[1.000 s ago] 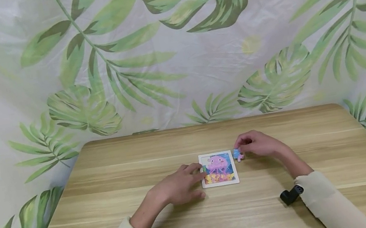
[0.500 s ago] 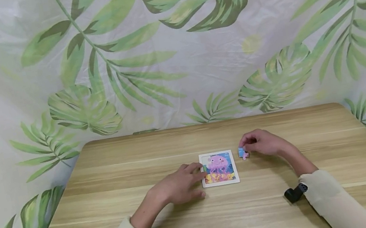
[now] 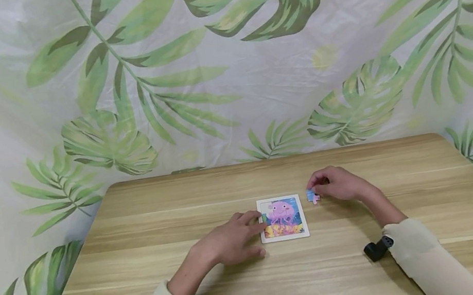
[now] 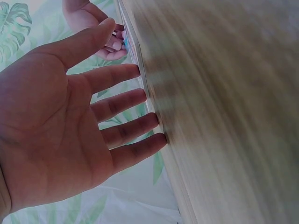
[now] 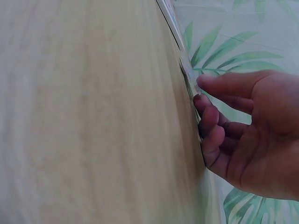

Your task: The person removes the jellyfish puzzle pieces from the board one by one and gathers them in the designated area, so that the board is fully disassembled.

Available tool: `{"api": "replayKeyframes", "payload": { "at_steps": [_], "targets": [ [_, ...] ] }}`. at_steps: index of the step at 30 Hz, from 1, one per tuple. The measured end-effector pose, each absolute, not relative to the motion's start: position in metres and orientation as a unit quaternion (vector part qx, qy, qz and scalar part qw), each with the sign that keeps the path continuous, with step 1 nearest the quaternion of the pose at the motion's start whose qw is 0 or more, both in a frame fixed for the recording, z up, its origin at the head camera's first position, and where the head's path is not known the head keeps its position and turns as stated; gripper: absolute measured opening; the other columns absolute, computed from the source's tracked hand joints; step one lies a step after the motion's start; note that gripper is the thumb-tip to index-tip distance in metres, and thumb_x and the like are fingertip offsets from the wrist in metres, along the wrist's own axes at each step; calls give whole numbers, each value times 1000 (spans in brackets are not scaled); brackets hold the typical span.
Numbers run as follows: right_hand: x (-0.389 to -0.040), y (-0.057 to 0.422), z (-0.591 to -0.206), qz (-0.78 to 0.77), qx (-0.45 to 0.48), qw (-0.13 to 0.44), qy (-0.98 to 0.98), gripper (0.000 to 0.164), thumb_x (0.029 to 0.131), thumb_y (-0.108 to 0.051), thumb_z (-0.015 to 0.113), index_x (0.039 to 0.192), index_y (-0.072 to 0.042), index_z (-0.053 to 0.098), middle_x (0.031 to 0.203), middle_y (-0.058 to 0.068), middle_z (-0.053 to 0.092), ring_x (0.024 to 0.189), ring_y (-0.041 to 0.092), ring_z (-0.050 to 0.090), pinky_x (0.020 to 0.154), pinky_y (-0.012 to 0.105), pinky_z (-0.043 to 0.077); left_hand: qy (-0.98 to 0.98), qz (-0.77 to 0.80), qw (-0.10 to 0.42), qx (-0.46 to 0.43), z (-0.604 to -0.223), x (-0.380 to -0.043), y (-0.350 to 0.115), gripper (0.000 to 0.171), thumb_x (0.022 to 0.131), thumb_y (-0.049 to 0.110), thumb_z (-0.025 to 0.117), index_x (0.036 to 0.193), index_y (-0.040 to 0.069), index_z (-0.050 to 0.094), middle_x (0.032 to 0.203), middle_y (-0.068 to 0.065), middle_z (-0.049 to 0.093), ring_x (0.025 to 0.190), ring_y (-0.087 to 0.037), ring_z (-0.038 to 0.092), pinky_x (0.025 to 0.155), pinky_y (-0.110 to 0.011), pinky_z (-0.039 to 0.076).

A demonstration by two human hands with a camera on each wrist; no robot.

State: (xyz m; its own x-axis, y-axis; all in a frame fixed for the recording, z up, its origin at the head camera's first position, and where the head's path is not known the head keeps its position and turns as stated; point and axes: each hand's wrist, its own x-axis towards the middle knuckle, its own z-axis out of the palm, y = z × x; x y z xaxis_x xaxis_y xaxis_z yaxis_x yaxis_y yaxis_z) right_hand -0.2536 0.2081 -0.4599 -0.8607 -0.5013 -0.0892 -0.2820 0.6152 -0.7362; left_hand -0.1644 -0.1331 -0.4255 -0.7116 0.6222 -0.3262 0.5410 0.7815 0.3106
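A square jigsaw puzzle board [image 3: 303, 220] with a white border and a pink jellyfish picture lies on the table. A pale, pictureless patch shows at its upper left corner. My left hand [image 3: 233, 239] has its fingers spread, with fingertips on the board's left edge; in the left wrist view the same hand [image 4: 70, 112] shows its palm and straight fingers. Right of the board, my right hand [image 3: 337, 185] pinches a blue and pink puzzle piece [image 3: 311, 195] between thumb and forefinger. In the right wrist view its other fingers [image 5: 212, 140] curl close over the tabletop.
The wooden table [image 3: 169, 195] ends at the back against a hanging cloth [image 3: 189, 87] printed with green leaves. A black wrist camera [image 3: 377, 250] sits at the right cuff, low over the tabletop.
My right hand has shifted the puzzle piece rightward, away from the board, then slightly back left. The left hand and the board have stayed in place.
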Motion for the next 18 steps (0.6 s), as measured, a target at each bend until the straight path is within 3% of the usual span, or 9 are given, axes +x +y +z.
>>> {"api": "replayKeyframes", "payload": {
  "at_steps": [7,18],
  "targets": [
    [-253,209,-461,-365,-231,151,889,17,94,-2,72,110,-5,77,99,7,72,87,17,57,78,28,49,918,98,209,322,-425,-165,-133,63,105,42,69,160,16,54,173,-10,38,158,-39,37,125,-53,43],
    [-251,206,-458,-352,-245,153,891,21,96,4,65,112,-2,77,105,10,75,91,16,60,81,30,51,919,102,210,319,-425,-164,-134,62,105,41,69,160,17,53,173,-10,38,159,-37,35,127,-53,41]
  ]
}}
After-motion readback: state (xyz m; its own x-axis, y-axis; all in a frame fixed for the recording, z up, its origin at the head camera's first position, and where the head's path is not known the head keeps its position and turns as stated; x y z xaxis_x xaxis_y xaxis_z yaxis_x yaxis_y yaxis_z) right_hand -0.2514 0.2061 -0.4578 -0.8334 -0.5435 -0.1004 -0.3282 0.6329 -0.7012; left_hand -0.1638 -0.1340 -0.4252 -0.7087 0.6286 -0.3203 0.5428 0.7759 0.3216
